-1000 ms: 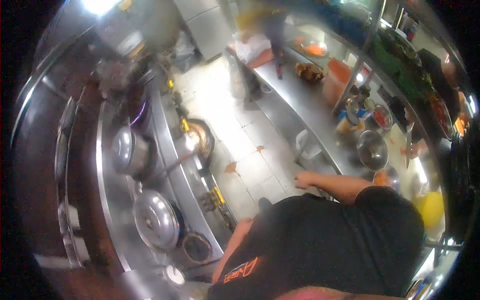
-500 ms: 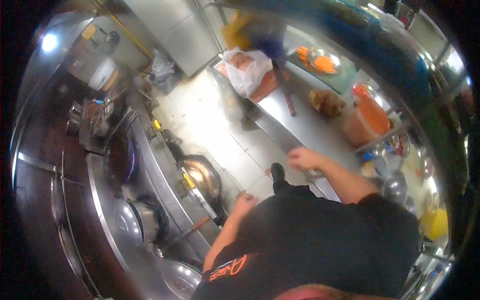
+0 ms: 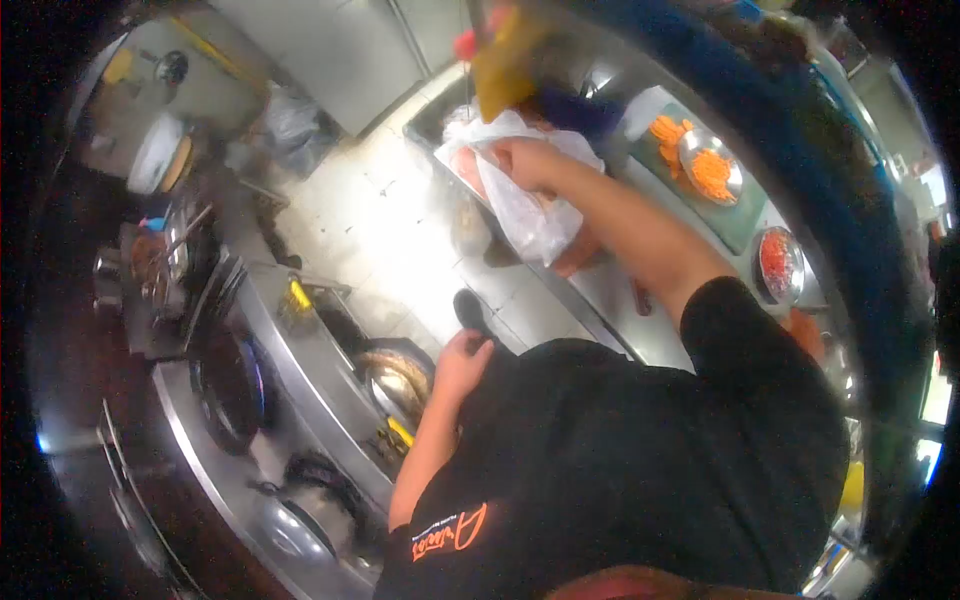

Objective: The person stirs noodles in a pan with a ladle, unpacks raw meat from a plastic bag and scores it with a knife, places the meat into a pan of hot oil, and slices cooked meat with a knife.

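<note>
With right fingers point(image 3: 512, 154), touches white plastic bag point(image 3: 545, 232) on far tabletop point(image 3: 615, 302), grip too hidden to tell; bends left fingers point(image 3: 460, 348), nearer, cannot tell if holding anything.

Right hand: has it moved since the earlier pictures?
Yes: judged against the counter, the right hand has gone forward along it, to the bag.

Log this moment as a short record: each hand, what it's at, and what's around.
Right hand: at the white plastic bag; grip unclear
Left hand: before the body, nothing visible in it
Counter: green board bearing orange pieces, some in a metal bowl
Opposite side: stove area with wok
</note>
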